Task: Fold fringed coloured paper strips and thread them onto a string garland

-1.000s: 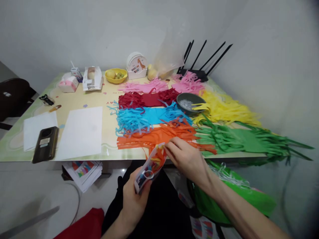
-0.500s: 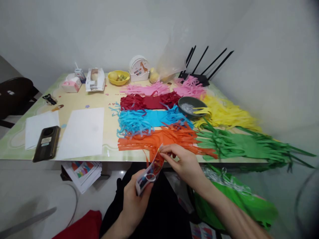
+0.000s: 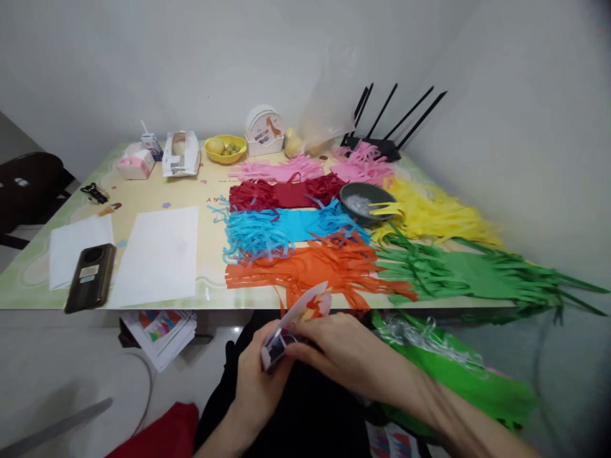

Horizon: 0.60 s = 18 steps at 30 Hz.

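My left hand is closed round a small clear packet with colourful paper strips inside, held below the table's front edge over my lap. My right hand lies across the packet's lower part, fingers curled against it. Just above, on the table, lies fringed orange paper, with blue paper, dark red paper and pink paper behind it. Green fringed paper and yellow fringed paper spread to the right.
A grey bowl sits among the papers. White sheets and a dark phone-like device lie at the left. A yellow fruit bowl, cartons and a black router stand at the back. A green bag hangs at my right.
My right hand has dropped from the packet's top opening near the orange paper down onto the packet's lower part by my left hand. The left hand has hardly moved.
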Motion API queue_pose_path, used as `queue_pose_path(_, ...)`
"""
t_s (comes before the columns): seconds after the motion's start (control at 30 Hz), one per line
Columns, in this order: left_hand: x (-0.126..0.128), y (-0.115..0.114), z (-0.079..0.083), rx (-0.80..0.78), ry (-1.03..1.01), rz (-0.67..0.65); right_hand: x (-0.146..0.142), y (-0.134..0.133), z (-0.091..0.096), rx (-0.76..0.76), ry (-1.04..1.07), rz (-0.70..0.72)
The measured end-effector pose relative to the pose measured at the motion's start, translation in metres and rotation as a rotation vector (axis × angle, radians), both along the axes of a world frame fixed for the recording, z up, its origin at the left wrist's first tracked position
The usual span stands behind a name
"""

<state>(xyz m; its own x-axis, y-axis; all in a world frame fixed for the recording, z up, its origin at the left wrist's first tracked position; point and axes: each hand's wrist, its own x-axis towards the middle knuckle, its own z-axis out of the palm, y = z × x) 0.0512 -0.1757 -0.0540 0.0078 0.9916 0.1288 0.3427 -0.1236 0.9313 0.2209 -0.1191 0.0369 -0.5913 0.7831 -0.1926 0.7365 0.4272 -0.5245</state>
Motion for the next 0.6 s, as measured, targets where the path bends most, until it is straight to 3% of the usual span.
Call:
queue_pose_path(0.1,0.0,0.003,0.005,-0.056,-0.049,-0.014,-0.009,-0.003,0.009,-0.035,-0.048,0.096)
queue_pose_path(0.2,0.0,0.008,0.01,-0.119,-0.073,0.012,-0.009,-0.009,0.008,-0.034,0.07,0.063)
queue_pose_path(0.33,-0.001,0.018,0.017,-0.114,-0.073,0.069,0.012,-0.021,0.003,0.164,0.367,-0.141)
queue_pose_path(0.47,-0.005,0.025,0.019,-0.18,-0.12,0.155,0.043,-0.014,-0.002,0.472,0.455,-0.544)
queue_pose_path(0.53,-0.007,0.025,0.018,-0.196,-0.145,0.167,0.053,-0.003,-0.006,0.476,0.419,-0.631)
queue_pose_path(0.6,-0.008,0.025,0.017,-0.197,-0.146,0.174,0.056,0.009,-0.011,0.415,0.385,-0.584)
